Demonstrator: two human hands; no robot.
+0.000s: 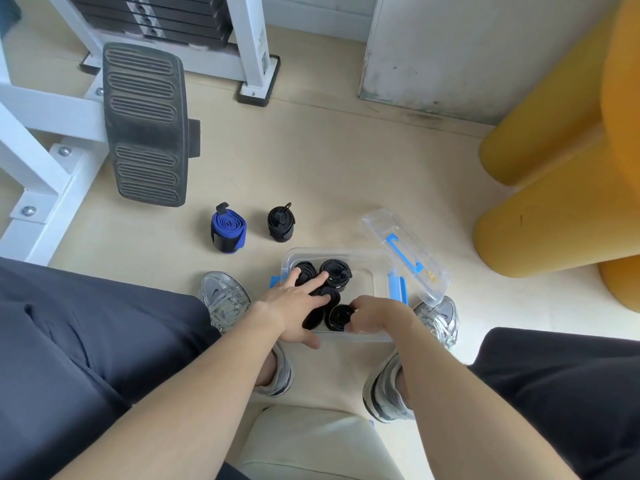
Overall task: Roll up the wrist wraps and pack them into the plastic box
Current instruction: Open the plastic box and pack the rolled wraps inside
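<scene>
Saw only part of the white machine frame (41, 112), cut off at nine o'clock of the view, with its ribbed footplate (147, 123) hanging in front. Found a blue rolled wrap (227, 232) and a black rolled wrap (281, 223) standing on end on the floor, apart from each other, at ten and eleven o'clock of the plastic box (363, 258). Had the left grip (298, 306) spread flat over the box's nine o'clock side, fingers straight, tips touching two black rolls (335, 273) at twelve o'clock, thumb down by the near rim. Could not count the dark rolls half hidden under that palm. Pinched a further black roll (339, 317) at the box's six o'clock with the right grip (375, 315), fingers curled round its right side, wrist bent inward. Noted the clear lid (405, 254) tilted against the box at two o'clock. Made out yellow cylinders (554, 168), cut off at three o'clock.
</scene>
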